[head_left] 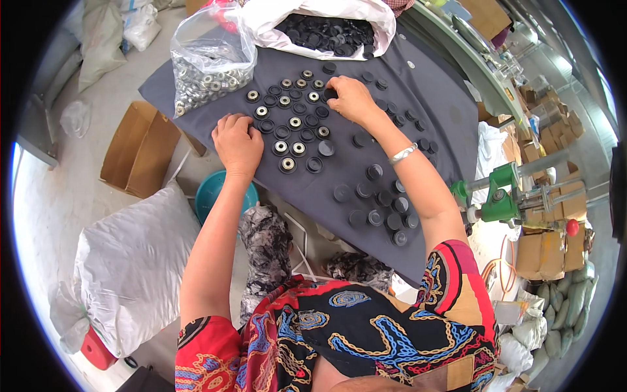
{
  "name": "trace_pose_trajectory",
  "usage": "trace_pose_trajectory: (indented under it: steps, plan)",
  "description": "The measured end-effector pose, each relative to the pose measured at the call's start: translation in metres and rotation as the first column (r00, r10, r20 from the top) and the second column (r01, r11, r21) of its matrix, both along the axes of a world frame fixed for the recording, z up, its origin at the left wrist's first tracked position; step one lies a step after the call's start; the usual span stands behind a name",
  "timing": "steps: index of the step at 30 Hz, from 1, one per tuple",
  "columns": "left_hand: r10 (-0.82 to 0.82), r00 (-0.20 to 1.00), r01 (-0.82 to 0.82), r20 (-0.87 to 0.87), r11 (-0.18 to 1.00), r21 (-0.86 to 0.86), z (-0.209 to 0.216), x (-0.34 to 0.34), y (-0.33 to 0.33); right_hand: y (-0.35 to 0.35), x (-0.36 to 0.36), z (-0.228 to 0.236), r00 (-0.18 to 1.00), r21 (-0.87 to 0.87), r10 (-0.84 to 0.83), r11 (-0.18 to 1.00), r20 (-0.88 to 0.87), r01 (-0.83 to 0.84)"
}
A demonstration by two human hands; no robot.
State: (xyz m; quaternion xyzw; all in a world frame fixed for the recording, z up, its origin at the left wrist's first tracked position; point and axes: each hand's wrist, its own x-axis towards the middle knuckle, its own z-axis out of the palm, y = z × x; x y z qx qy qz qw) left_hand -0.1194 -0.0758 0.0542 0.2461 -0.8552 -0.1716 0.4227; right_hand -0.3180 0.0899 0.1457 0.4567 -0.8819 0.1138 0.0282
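My right hand [353, 99] pinches a black round cap [330, 95] at the far side of a group of parts on the dark grey table cover [294, 193]. In that group, several black ring-shaped caps hold silvery bearings [296, 122], and others, like one black cap [314, 164], have no bearing in them. At the table's left edge rests my left hand [236, 145], its fingers curled next to the nearest caps; whatever they hold is hidden. More black caps [364, 190] lie loose to the right, under and beside my right forearm.
A clear bag of bearings [210, 81] stands at the far left of the table, beside a white sack of black caps [261, 26]. Below the left edge are a teal basin [208, 196], a cardboard box [134, 153] and a full white sack [134, 255]. A green machine [501, 196] stands right.
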Motion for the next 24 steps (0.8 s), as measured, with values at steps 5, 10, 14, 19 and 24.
trace_pose_trajectory:
  steps: [5, 10, 14, 19, 24]
  plan:
    - [0.003, 1.0, -0.003, -0.009, 1.0, 0.007, -0.002, 0.002, 0.0, -0.013, -0.011, -0.016, 0.999, 0.065, -0.014, 0.998, -0.04, 0.016]
    - [-0.005, 1.0, 0.005, -0.011, 1.0, 0.012, -0.001, 0.001, 0.0, -0.013, -0.026, -0.024, 0.993, 0.094, -0.046, 0.994, -0.105, 0.056]
    - [0.006, 1.0, -0.006, -0.019, 1.0, 0.002, -0.002, 0.001, 0.0, -0.004, -0.021, -0.017, 0.979, 0.148, -0.093, 0.981, -0.183, 0.121]
    - [0.013, 1.0, -0.013, -0.016, 1.0, -0.004, -0.001, 0.0, -0.001, 0.002, 0.019, -0.005, 0.978, 0.155, 0.068, 0.987, -0.197, -0.038]
    - [0.004, 1.0, -0.004, -0.008, 1.0, -0.007, -0.001, -0.002, 0.0, -0.003, 0.013, -0.023, 0.987, 0.274, 0.153, 0.952, -0.045, -0.135]
